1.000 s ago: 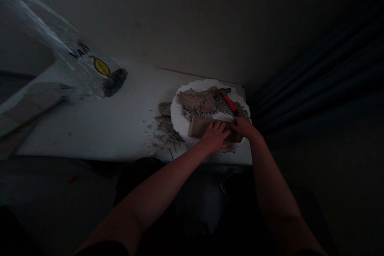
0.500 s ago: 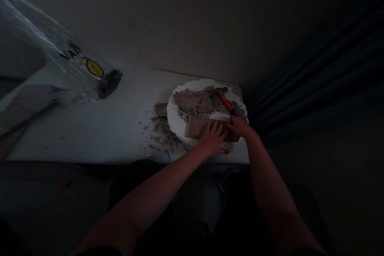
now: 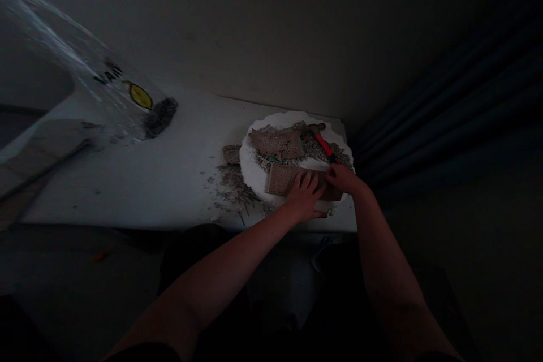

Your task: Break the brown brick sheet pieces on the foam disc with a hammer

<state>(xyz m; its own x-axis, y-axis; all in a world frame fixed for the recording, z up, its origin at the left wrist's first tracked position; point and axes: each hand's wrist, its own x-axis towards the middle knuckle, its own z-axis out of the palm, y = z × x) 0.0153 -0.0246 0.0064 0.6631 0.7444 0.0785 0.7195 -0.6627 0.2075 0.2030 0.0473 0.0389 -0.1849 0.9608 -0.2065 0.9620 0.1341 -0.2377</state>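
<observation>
A brown rectangular slab with a dotted surface [image 3: 280, 179] lies near the front of a white round mat with an uneven edge [image 3: 251, 172]. My left hand [image 3: 303, 202] rests on it, open, with the fingers spread. At the slab's upper right part, my right hand [image 3: 341, 177] is closed in a pinch; whatever sits between its fingertips is hidden. Just above that hand lies a hammer with a red and black handle [image 3: 324, 146], its head pointing away. Behind the slab is a cracked, similar brown piece [image 3: 278, 143] among grey crumbs [image 3: 313, 150].
Grey fragments and thin slivers [image 3: 237, 189] are scattered left of the mat on the white table [image 3: 178, 181]. A clear plastic bag with a yellow print [image 3: 127, 96] holds dark bits at the table's left. A dark curtain [image 3: 445, 102] hangs at the right, and a wall stands behind.
The whole view has shifted slightly, so everything sits a little further right. Both hands keep nearly the same places on the slab.
</observation>
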